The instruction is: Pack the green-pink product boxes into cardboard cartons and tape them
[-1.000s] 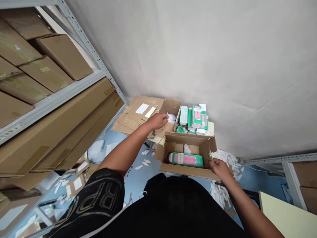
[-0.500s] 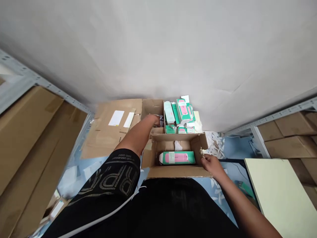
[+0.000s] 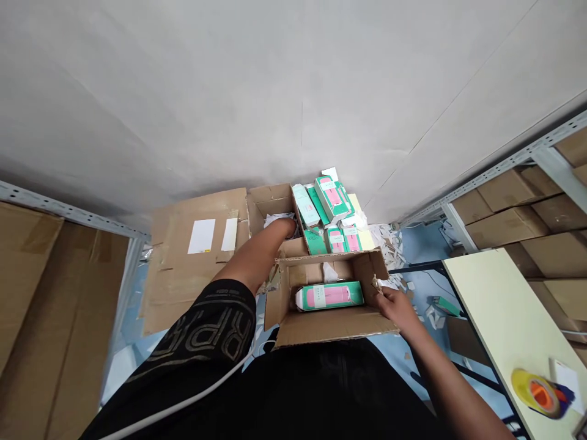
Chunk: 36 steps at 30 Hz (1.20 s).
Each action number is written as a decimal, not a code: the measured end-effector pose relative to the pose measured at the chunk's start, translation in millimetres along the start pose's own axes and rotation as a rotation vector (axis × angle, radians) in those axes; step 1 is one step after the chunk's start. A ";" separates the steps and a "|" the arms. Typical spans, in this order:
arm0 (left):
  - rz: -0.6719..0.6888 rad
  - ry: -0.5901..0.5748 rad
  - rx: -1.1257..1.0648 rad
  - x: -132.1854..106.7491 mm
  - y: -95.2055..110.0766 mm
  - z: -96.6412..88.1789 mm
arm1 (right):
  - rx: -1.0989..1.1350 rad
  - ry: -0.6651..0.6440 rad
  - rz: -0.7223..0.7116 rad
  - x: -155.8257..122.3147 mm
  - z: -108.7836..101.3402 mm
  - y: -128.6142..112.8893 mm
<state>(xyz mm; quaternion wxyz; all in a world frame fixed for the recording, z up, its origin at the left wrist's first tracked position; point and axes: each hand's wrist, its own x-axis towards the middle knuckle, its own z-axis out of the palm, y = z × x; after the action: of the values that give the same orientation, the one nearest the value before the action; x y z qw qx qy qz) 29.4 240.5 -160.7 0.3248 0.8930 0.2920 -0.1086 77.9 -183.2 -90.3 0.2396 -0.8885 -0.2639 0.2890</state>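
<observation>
An open cardboard box (image 3: 321, 330) sits close against my front. Inside it lie a green-and-pink product box (image 3: 331, 296) and a white scrap of paper (image 3: 329, 272). My right hand (image 3: 394, 305) is closed on the right side of the cardboard box, by a torn edge. My left hand (image 3: 288, 228) reaches down into a second carton (image 3: 270, 194) behind it. Its fingers are hidden there, among white crumpled paper (image 3: 274, 217). Several green-and-pink boxes (image 3: 331, 198) are heaped just right of that carton.
A flattened cardboard sheet (image 3: 178, 244) with white labels lies at left. Shelves of cartons (image 3: 511, 226) stand at right, and large cartons (image 3: 50, 293) at left. A pale tabletop (image 3: 504, 318) carries a yellow tape roll (image 3: 534, 391). Paper scraps (image 3: 387, 244) litter the floor by the wall.
The view has swung right, bringing the tape roll on the tabletop into sight. My left hand has sunk deeper into the rear carton. My right hand keeps its hold on the near box.
</observation>
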 end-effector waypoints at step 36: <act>0.840 0.262 -0.141 -197.1 138.1 -30.5 | 0.179 0.292 0.230 -64.9 -38.8 74.9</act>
<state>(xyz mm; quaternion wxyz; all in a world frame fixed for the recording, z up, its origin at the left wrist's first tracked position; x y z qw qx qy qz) -47.6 85.9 9.6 0.3611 0.9161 -0.0506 0.1668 82.5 -289.1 -80.6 0.3190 -0.9204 -0.0964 0.2047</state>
